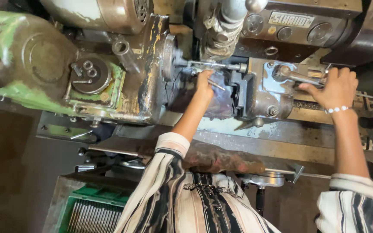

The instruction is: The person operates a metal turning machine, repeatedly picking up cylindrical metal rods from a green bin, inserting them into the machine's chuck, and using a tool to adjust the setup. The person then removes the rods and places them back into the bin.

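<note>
- Left hand [204, 80], centre of frame, is pinched shut on a thin metal rod [216, 85] held between the machine's worn green-and-yellow headstock [121, 86] and the grey tailstock block [262, 92].
- Rod sits just under a longer horizontal steel bar [214, 65] at upper centre; whether the rod's left tip touches the headstock face is too blurred to tell.
- Right hand [335, 88], right of frame, is closed around the lever handle [296, 75] on the tailstock; a white bead bracelet is on that wrist.
- Striped sleeves run down to the bottom edge; a rusty cloth-wrapped rest [221, 159] lies under the left forearm.
- Green crate [93, 207] at lower left holds a row of similar thin rods, well apart from both hands.
- Judgement: the step is seating the rod between the two centres.
- To do it well: keep the rod level and in line with the axis, grip it near the middle so neither end droops, and move the lever slowly so the centre meets the rod end squarely.
- Keep fingertips and the loose sleeve off the headstock face.
</note>
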